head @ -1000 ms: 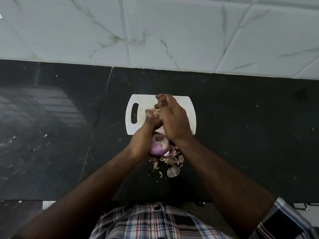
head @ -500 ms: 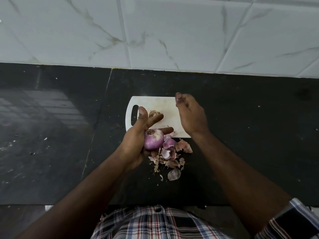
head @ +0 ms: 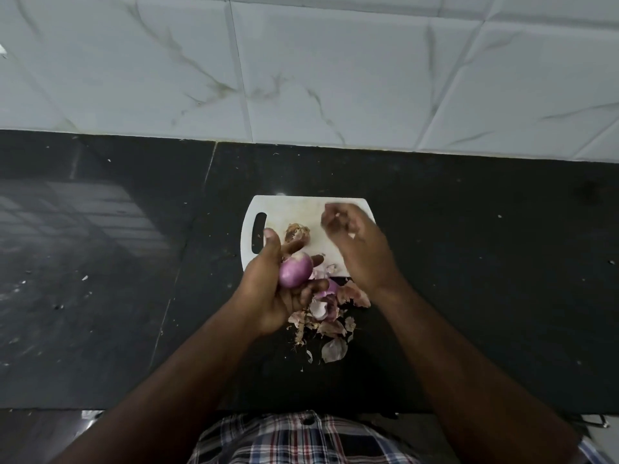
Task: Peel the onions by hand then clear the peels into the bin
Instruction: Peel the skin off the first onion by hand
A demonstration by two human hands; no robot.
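black stone counter (head: 469, 296) ran under a pale marbled tile wall (head: 335, 78). the onion (head: 294, 271), purple and mostly bare, sat in the left hand (head: 271, 293), fingers and thumb curled round it, above the near edge of the white board (head: 284, 209). the right hand (head: 360, 249) hovered over the board just beside it, blurred, fingers loosely bent; whether it pinched a scrap of skin i could not tell. a second onion (head: 297, 233), unpeeled, lay on the board beyond the left thumb. peels (head: 330, 316) lay heaped on the counter under the hands. peeling looked nearly done on this one; next would likely mean setting it down and taking the other. no bin was in view. a checked shirt (head: 301, 440) showed at the bottom.
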